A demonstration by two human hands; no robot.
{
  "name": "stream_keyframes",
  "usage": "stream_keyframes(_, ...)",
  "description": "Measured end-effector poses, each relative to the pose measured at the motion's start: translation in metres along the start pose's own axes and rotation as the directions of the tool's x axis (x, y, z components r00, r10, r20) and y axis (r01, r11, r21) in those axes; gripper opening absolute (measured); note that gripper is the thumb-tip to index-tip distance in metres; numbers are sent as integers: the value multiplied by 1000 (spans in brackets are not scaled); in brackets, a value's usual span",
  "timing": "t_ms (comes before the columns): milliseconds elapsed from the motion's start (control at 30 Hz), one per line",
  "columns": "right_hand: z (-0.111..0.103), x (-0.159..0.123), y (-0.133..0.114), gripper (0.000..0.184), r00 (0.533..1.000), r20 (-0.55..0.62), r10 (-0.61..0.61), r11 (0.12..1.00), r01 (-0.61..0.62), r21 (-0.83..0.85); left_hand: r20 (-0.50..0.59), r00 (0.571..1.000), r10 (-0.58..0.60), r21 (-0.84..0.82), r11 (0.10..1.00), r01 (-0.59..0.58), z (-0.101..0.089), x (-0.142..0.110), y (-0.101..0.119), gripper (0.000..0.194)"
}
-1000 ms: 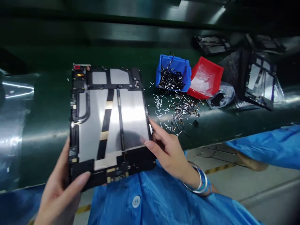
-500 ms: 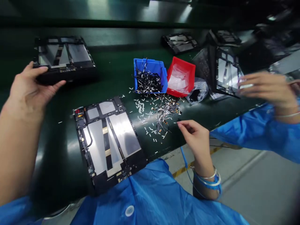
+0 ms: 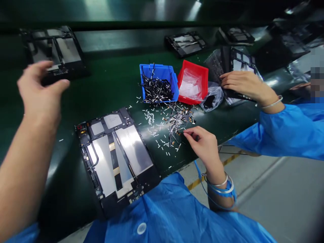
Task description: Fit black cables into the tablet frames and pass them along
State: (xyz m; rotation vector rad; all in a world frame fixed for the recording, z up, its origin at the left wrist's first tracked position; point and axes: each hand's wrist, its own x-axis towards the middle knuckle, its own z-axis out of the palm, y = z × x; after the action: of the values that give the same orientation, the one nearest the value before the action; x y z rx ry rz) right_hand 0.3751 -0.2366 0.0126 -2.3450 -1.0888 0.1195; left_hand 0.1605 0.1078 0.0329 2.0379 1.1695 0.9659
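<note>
Pinching at a small part among the loose pile [image 3: 174,123] on the belt [image 3: 113,81], the right hand [image 3: 204,143] seems mid-pick (left hand [image 3: 40,89] spread near a far tablet [image 3: 54,50]); seating it in the near tablet [image 3: 115,158] needs care.

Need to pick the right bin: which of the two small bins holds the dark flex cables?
The blue bin, left of the red bin; it is full of dark flex cables, while the red one holds only clear plastic.
</note>
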Motion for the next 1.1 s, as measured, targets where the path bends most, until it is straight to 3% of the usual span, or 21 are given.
stream_keyframes(100,0,13,-10,15,996,-5,-84,996,84,21,54,998,36,-79,996,-32,6,-32,33,42)
stream_keyframes(200,1,38,-27,14,978,-55,-202,979,203,23,188,981,49,-207,978,-9,9,-56,58,28)
stream_keyframes(300,9,68,-43,10,960,-106,-260,966,258,-35,310,950,45,-346,936,68,11,-69,69,20)
stream_keyframes(433,20,95,-58,5,973,-47,-225,954,210,-215,416,908,54,-412,901,135,15,-76,72,18)
stream_keyframes(533,15,94,-64,9,975,-68,-212,954,192,-229,475,879,46,-390,906,164,16,-81,76,22)
stream_keyframes(600,7,85,-64,9,959,-161,-232,964,205,-169,507,861,52,-393,902,177,17,-86,79,23)
stream_keyframes(767,0,69,-65,17,857,-382,-346,938,302,-172,618,777,121,-423,884,199,25,-103,89,19)
stream_keyframes(900,12,74,-73,20,814,-326,-481,876,465,-131,672,727,143,-411,888,206,31,-112,90,19)
stream_keyframes(967,14,79,-79,17,845,-274,-460,886,456,-83,684,716,136,-412,883,225,33,-114,88,19)
stream_keyframes(1033,13,81,-84,14,908,-190,-373,928,370,-49,694,709,125,-422,868,259,35,-115,86,18)
stream_keyframes(1100,10,75,-90,12,939,-102,-328,945,326,-35,722,685,98,-436,833,339,36,-116,85,18)
